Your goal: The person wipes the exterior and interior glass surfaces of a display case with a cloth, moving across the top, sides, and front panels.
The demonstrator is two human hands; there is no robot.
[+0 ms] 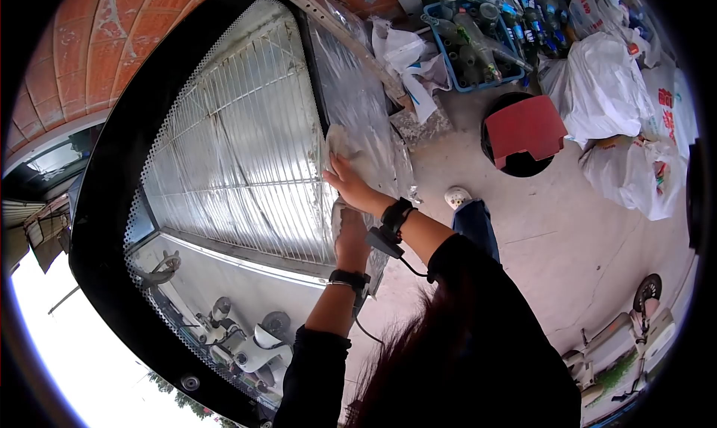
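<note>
Right hand (348, 180) pressed on a crumpled pale cloth (337, 140), fingers closed over it, against the right edge of the large black-framed glass panel (224, 159) with reflected wire grid. Left hand (351, 237) lower on the same edge, gripping a second pale cloth wad (337, 213); exact finger spread cannot be told. Black wristbands on both wrists. Far right: blue plastic crate of bottles (478, 39), red square stool (525, 129), white plastic bags (605, 92) on concrete floor (538, 234).

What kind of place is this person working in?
Probably an outdoor yard where scrap or recyclables are sorted: a blue crate of empty bottles, stuffed white sacks on bare concrete, and a brick wall behind.
</note>
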